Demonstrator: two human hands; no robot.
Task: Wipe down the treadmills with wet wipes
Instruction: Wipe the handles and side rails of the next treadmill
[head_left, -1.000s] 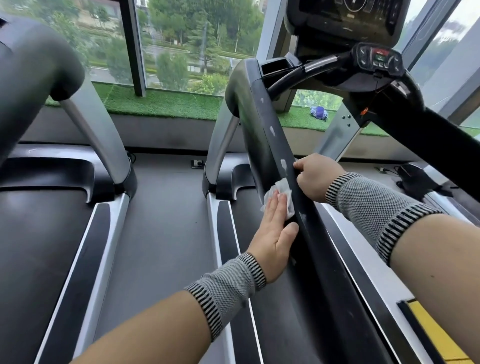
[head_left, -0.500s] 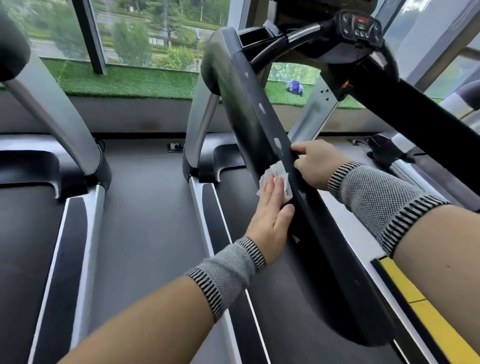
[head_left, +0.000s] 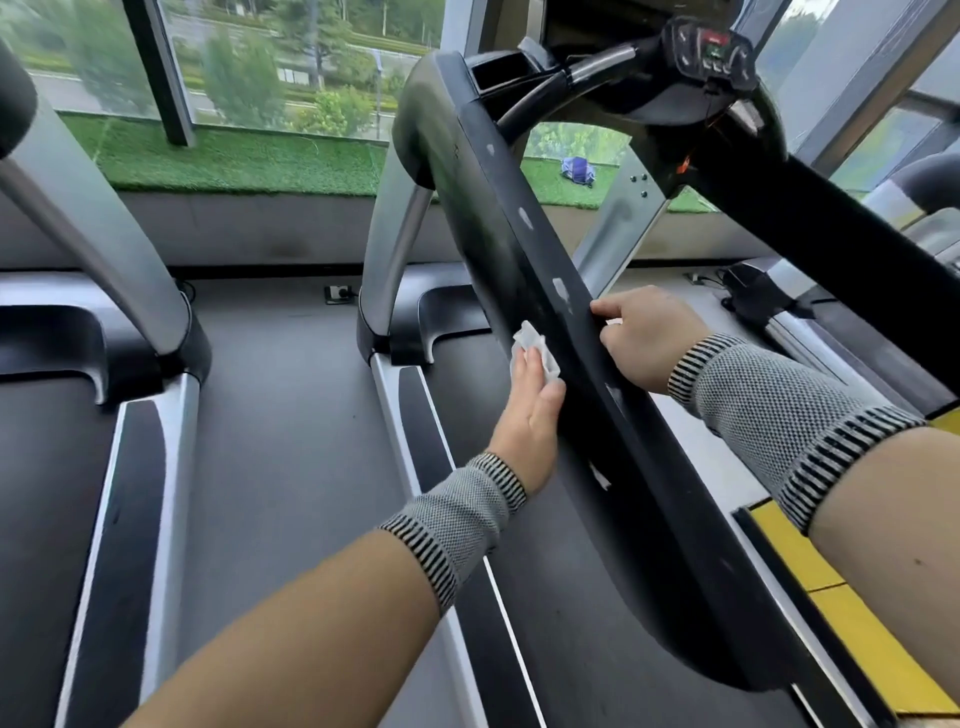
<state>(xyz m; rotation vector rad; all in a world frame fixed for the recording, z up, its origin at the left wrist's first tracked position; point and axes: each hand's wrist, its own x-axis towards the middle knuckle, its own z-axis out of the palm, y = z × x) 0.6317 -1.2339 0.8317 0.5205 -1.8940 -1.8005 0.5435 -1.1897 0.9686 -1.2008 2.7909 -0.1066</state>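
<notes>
A long black handrail (head_left: 524, 270) of the treadmill slopes from the upper middle down to the lower right, with pale scuff marks along its top edge. My left hand (head_left: 530, 410) lies flat with straight fingers against the rail's outer side and presses a white wet wipe (head_left: 532, 348) onto it. On the rail's top edge, just right of the wipe, my right hand (head_left: 641, 335) grips with curled fingers. Both wrists wear grey knit bands.
The treadmill's console (head_left: 711, 52) and right handrail (head_left: 841, 228) rise at the upper right. A second treadmill with a silver upright (head_left: 98, 234) stands at the left, across a grey floor strip (head_left: 275, 415). Windows and a green turf ledge (head_left: 234, 156) lie ahead.
The view has shifted so the rail sits further right. My left hand with the wipe has stayed flat on the rail's side, sliding slightly along it. My right hand keeps its grip.
</notes>
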